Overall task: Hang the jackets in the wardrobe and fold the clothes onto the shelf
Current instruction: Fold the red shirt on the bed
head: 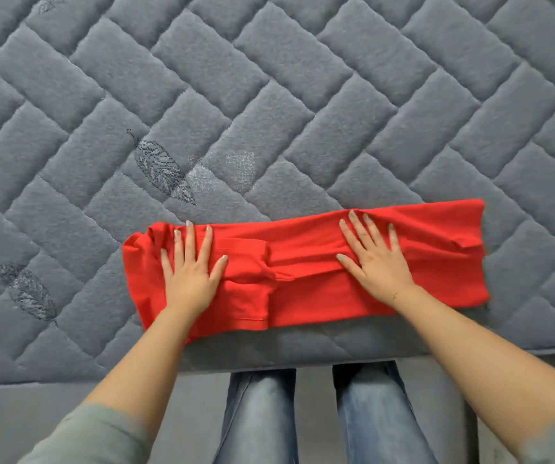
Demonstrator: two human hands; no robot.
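A red garment [306,262] lies folded into a long horizontal strip near the front edge of a grey quilted mattress [269,95]. A folded sleeve shows on top, left of its middle. My left hand [190,272] presses flat on the left part of the strip, fingers spread and straight. Flat on the right part lies my right hand [374,259], fingers spread too. Neither hand grips the cloth.
The mattress stretches far beyond the garment to the back and both sides, with stitched leaf patterns [160,167] on it. Its front edge [269,356] runs just below the garment. My legs in blue jeans [259,416] stand against that edge.
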